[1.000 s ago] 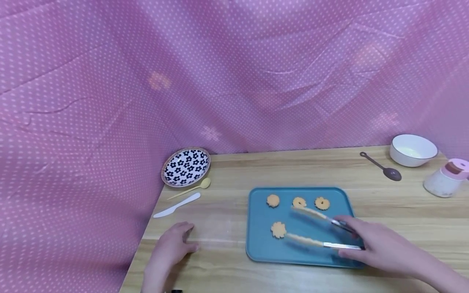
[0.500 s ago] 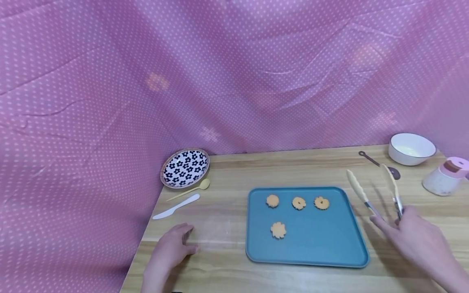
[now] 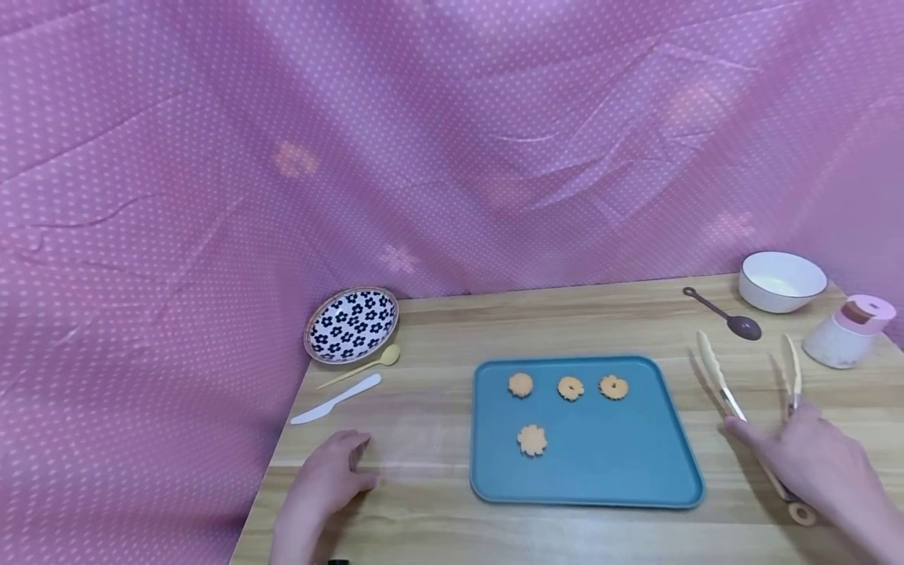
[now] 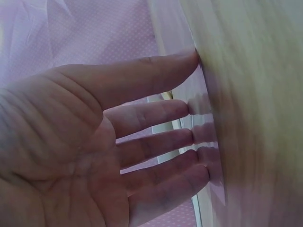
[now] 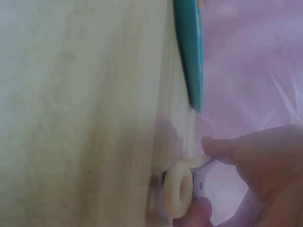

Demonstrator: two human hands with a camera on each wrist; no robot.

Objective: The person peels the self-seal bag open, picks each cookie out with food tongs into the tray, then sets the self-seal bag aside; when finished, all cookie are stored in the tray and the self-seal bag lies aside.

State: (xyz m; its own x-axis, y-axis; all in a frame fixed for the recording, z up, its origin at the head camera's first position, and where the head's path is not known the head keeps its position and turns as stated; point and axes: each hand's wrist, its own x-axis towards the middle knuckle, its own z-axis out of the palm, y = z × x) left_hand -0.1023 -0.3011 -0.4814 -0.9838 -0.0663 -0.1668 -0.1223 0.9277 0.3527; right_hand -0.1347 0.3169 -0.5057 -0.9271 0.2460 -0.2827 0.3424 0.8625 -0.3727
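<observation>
To the right of the blue tray [image 3: 607, 467], my right hand [image 3: 819, 459] holds a pair of tongs with cream tips [image 3: 711, 365], the two arms spread apart and low over the table. In the right wrist view, the thumb [image 5: 222, 149] lies against one arm, near the cream ring [image 5: 171, 191] at the tongs' hinge end. Several cookies lie on the tray, one flower-shaped [image 3: 532, 440] and one round [image 3: 520, 384]. My left hand [image 3: 328, 475] rests on the table left of the tray, fingertips touching it, holding nothing; its palm [image 4: 71, 161] shows in the left wrist view.
On the left are a flower-patterned dish [image 3: 353, 326], a yellow spoon [image 3: 384, 358] and a white knife [image 3: 335, 400]. Back right stand a white bowl [image 3: 780, 286], a brown spoon [image 3: 743, 326] and a pink-lidded jar [image 3: 840, 341]. A pink dotted cloth [image 3: 452, 157] hangs behind.
My right hand has carried the tongs from above the tray to the table at its right and lowered them there. The left hand and the cookies have stayed in place.
</observation>
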